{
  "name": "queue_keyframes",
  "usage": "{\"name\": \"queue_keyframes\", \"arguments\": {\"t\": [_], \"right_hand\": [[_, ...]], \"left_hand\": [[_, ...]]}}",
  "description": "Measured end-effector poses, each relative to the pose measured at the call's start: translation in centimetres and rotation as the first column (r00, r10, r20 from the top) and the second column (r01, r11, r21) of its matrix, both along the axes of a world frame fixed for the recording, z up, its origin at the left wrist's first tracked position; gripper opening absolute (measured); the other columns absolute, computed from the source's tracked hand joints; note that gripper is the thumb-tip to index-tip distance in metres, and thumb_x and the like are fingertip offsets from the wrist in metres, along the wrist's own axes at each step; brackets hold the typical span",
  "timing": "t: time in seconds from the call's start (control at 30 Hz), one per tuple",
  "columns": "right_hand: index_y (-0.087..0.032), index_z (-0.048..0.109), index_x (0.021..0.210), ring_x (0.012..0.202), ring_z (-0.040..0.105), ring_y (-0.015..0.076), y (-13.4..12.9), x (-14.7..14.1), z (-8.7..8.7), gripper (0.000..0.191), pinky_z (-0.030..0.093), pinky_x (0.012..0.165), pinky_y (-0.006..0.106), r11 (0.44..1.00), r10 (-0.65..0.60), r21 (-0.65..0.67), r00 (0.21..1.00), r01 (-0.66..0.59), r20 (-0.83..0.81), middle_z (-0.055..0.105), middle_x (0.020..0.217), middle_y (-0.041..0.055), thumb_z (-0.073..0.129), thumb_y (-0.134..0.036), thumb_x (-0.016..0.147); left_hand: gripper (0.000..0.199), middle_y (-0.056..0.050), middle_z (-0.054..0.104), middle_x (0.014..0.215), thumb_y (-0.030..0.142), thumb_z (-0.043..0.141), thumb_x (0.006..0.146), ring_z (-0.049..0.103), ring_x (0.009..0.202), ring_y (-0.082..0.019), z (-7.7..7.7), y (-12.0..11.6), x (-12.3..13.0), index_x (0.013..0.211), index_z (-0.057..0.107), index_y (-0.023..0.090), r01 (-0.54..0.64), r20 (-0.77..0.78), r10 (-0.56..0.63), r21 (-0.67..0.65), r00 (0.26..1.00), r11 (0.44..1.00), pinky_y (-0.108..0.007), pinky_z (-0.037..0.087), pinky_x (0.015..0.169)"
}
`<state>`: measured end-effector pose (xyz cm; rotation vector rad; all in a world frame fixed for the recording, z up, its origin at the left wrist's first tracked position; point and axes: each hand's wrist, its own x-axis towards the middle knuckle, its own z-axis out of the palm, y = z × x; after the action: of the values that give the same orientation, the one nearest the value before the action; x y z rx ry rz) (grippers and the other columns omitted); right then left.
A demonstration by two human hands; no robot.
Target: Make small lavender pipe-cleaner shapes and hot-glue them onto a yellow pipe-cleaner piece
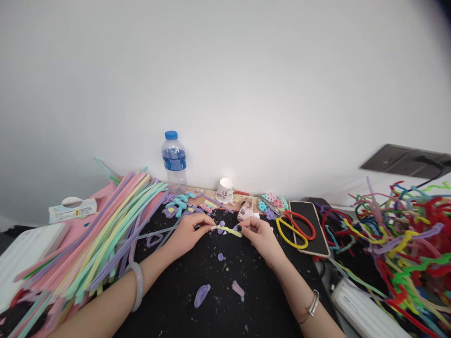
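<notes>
Between my hands runs a short yellow pipe cleaner, held over the black table mat. My left hand pinches its left end, and my right hand pinches near its right end. A small purple fuzzy piece shows by the yellow strip; whether it is attached I cannot tell. Nearer to me on the mat lie a small purple bit, a purple looped piece and a pink piece.
Left is a large bundle of pastel pipe cleaners. A water bottle and paper cup stand by the wall. Scissors overlap a phone on the right, beside a tangle of bright pipe cleaners.
</notes>
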<state>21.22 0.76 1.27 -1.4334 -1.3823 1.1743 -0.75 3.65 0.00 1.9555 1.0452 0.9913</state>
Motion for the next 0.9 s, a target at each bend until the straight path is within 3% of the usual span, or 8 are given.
{"name": "queue_keyframes", "arguments": {"t": [0.3, 0.53, 0.63, 0.9], "right_hand": [[-0.014, 0.062, 0.073, 0.060, 0.051, 0.0121, 0.06, -0.09, 0.01, 0.013, 0.038, 0.057, 0.025, 0.999, 0.044, -0.024, 0.999, -0.044, 0.009, 0.060, 0.067, 0.0003, 0.057, -0.026, 0.069], [-0.017, 0.061, 0.083, 0.049, 0.039, 0.0096, -0.04, 0.05, 0.32, 0.015, 0.031, 0.048, 0.022, 0.997, 0.076, 0.022, 0.994, -0.078, 0.074, 0.042, 0.057, -0.0058, 0.050, -0.024, 0.074], [-0.017, 0.058, 0.085, 0.055, 0.041, 0.0112, 0.05, 0.22, 0.22, 0.016, 0.033, 0.053, 0.023, 0.992, 0.106, 0.062, 0.989, -0.113, 0.105, 0.045, 0.062, -0.0041, 0.048, -0.027, 0.079], [-0.019, 0.048, 0.075, 0.067, 0.044, 0.0141, -0.13, 0.29, 0.02, 0.015, 0.033, 0.062, 0.025, 0.936, 0.181, 0.208, 0.893, -0.286, 0.413, 0.047, 0.068, -0.0024, 0.040, -0.022, 0.087]], "left_hand": [[0.011, 0.000, 0.067, 0.078, 0.022, 0.055, 0.079, 0.060, 0.075, -0.016, -0.08, 0.02, 0.01, 0.074, 0.065, 0.020, -0.014, 0.007, 0.015, -0.036, 1.000, 0.999, -0.026, 0.045, 0.070], [0.010, 0.000, 0.066, 0.077, 0.023, 0.056, 0.079, 0.059, 0.072, -0.015, -0.01, 0.03, 0.03, 0.075, 0.065, 0.018, 0.003, 0.027, 0.000, -0.112, 1.000, 0.994, -0.026, 0.045, 0.069], [0.010, 0.000, 0.066, 0.077, 0.023, 0.056, 0.078, 0.059, 0.073, -0.015, -0.04, 0.03, 0.03, 0.075, 0.064, 0.018, 0.012, 0.040, -0.007, -0.142, 0.999, 0.990, -0.026, 0.045, 0.070], [0.007, 0.000, 0.065, 0.077, 0.020, 0.058, 0.076, 0.059, 0.074, -0.015, -0.14, -0.03, 0.13, 0.074, 0.064, 0.018, 0.052, 0.085, -0.037, -0.188, 0.996, 0.981, -0.026, 0.045, 0.072]]}}
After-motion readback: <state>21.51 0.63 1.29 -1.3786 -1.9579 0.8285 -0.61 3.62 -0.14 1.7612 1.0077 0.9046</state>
